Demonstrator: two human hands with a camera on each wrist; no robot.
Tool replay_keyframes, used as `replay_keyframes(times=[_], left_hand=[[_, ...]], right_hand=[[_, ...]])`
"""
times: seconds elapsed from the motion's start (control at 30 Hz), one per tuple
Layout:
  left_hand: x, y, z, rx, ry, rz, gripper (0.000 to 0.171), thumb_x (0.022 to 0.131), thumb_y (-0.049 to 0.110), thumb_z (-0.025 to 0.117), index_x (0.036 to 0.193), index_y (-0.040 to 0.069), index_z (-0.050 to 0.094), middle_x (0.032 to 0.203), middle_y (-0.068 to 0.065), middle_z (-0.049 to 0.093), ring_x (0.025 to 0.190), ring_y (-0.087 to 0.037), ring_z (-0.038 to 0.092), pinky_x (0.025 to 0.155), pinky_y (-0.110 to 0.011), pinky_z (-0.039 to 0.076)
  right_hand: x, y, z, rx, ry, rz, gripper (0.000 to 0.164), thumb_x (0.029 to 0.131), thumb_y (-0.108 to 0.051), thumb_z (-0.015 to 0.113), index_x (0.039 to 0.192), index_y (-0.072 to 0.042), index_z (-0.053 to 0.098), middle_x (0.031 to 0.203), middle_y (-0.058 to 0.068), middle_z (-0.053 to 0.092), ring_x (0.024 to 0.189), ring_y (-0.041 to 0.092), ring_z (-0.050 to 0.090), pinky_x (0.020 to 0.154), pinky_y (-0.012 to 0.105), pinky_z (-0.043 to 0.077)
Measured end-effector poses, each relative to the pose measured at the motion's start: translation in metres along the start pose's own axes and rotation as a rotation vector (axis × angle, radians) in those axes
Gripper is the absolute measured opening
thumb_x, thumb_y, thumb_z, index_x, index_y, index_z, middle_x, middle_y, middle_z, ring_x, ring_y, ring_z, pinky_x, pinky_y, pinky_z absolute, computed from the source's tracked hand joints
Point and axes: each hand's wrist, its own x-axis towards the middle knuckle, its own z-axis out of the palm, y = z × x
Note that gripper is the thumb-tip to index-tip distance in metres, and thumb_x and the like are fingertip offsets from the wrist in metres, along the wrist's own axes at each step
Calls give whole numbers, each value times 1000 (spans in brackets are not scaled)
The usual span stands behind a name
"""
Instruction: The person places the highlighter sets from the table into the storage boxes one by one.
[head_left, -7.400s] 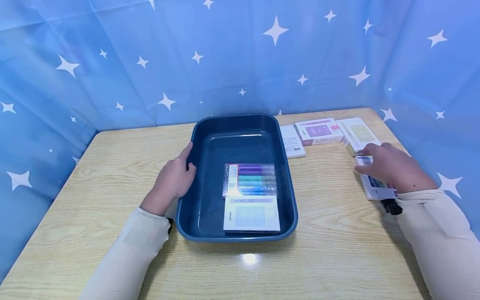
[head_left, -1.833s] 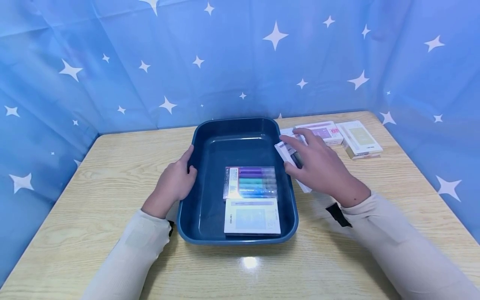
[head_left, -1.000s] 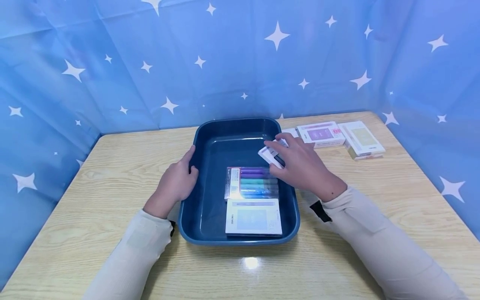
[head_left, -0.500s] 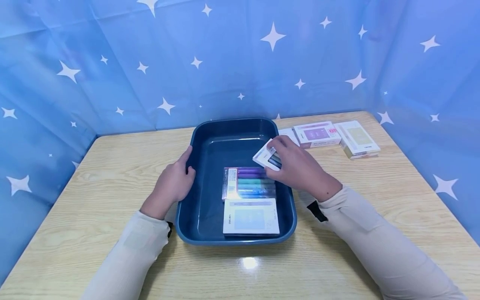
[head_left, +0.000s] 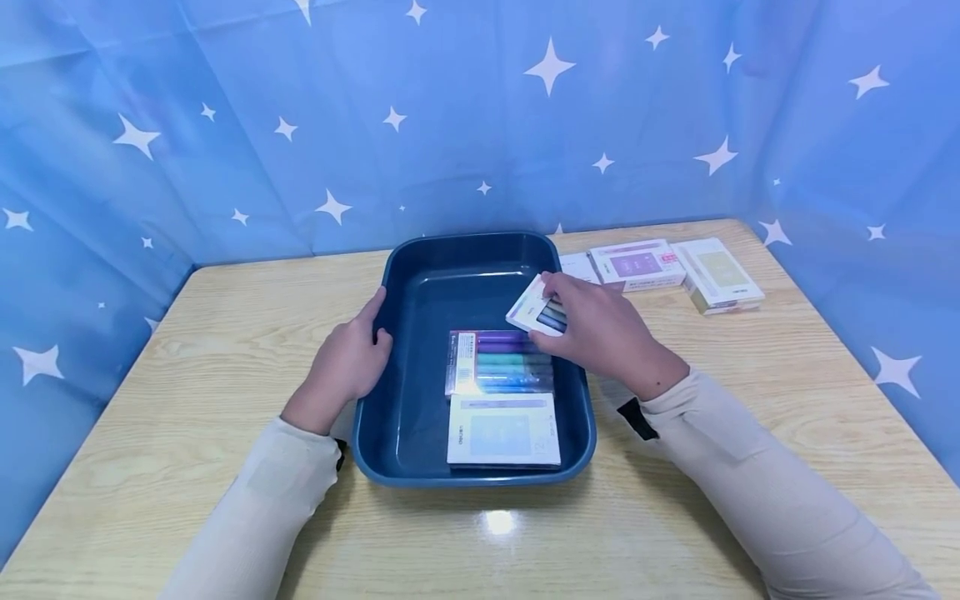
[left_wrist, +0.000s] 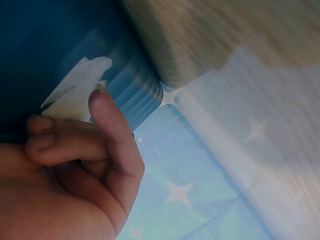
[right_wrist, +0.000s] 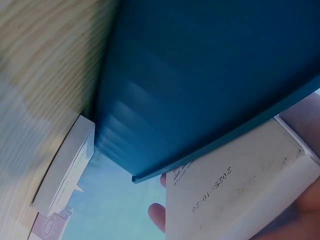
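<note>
In the head view, my left hand (head_left: pixel 345 358) holds the left rim of a dark blue tray (head_left: pixel 397 458), thumb over the edge. Its index finger touches the outer wall in the left wrist view. My right hand (head_left: pixel 603 333) grips a white windowed box of highlighters (head_left: pixel 528 308), tilted above the tray's right side; dark pens show in the window, and a printed date in the right wrist view. A clear pack of purple, green and blue pens (head_left: pixel 510 362) lies inside the tray. Nearer me in it sits a white box with a pale blue panel (head_left: pixel 501 432).
Right of the tray on the wooden table (head_left: pixel 225 350) lie a partly hidden white box (head_left: pixel 579 267), a box with a purple panel (head_left: pixel 637 265) and one with a yellow panel (head_left: pixel 720 275). A blue starry curtain (head_left: pixel 450 67) stands behind the table.
My right hand has lifted the box of highlighters from the table's right side and carried it left over the tray. It has hardly moved in the last half second. The left hand stays put.
</note>
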Motion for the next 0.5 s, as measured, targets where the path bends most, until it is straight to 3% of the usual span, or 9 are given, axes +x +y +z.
replay_keyframes(times=[0.13,0.3,0.5], left_hand=[[0,1,0,-1,2,-3,64,104,22,37,163,20,12,54,-5,47,43,-23,50,45,-31,44],[0,1,0,0,8,0,64,104,22,38,162,20,13,54,-5,47,42,-23,50,45,-31,43],[1,1,0,0,4,-3,64,104,22,38,163,20,13,54,-5,48,42,-23,50,45,-31,43]], right_hand=[[0,2,0,-2,13,-22,53,84,-41,78,125,-12,61,136,14,61,105,29,64,84,46,58],[-1,3,-2,-46,26,-22,48,82,-44,79,119,-14,70,139,16,57,120,35,55,97,59,50],[-3,3,-3,-88,32,-41,49,81,-44,81,121,-15,73,140,17,58,128,38,54,106,61,42]])
